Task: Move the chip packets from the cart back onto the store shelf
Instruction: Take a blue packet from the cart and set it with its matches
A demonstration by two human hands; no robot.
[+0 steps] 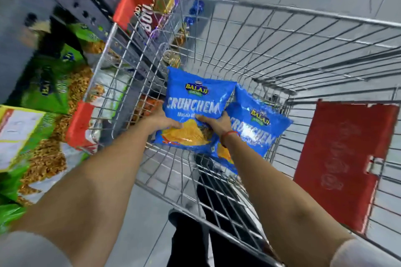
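Both hands are reaching down into the silver wire shopping cart (249, 34), where two glossy blue chip packets printed with yellow chips are lying. The left hand (163, 120) is gripping the lower left edge of the nearer blue packet (195, 102), and the right hand (213, 122) is closing on that same packet's lower right part, so the two hands are clamped close together on one bag. The second blue packet (258, 123) is lying partly under it, toward the cart's right wall, next to the red plastic child-seat flap (342, 162) at the handle end.

The step in hand appears to be the pick-up: the top packet is being gathered, though whether it is already lifted off the cart floor is hard to tell (the picture is smeared by motion). The store shelf (50, 97), crowded with green and orange snack bags, is standing just beside the cart's left wall.

The next move is likely calling for raising the packet clear of the cart's left rim, swinging it leftward, and finding a gap among the shelved bags. The puffy bag should be handled gently.
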